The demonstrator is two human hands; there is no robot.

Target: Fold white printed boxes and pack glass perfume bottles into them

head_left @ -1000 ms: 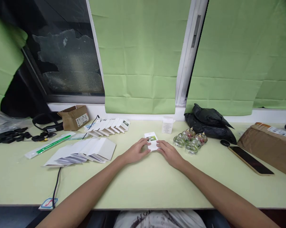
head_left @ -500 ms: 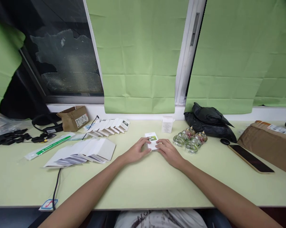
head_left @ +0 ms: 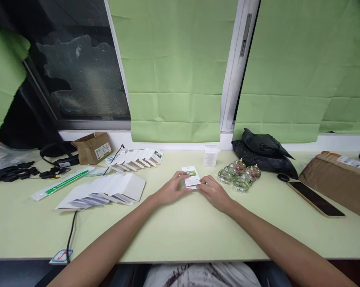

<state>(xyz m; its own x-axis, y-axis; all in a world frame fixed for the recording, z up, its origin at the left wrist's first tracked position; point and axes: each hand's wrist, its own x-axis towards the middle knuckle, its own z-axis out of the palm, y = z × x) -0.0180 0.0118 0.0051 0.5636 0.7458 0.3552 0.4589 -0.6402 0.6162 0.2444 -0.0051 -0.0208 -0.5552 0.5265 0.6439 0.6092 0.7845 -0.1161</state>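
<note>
Hands have shifted little since a moment ago: the left hand (head_left: 170, 190) and right hand (head_left: 213, 192) still flank the small white box (head_left: 191, 177) at mid-tabletop (head_left: 174, 231), fingers pinching its near edge from both sides, the box now tipped slightly up. Glass ornaments (head_left: 239, 176) sit just right; white cards (head_left: 108, 190) fan out left. Green blinds (head_left: 174, 71) cover the window behind.

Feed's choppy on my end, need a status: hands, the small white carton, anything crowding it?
Left hand and right hand both grip the small white carton on the table. Glass ornaments close by on the right, not touching.
</note>
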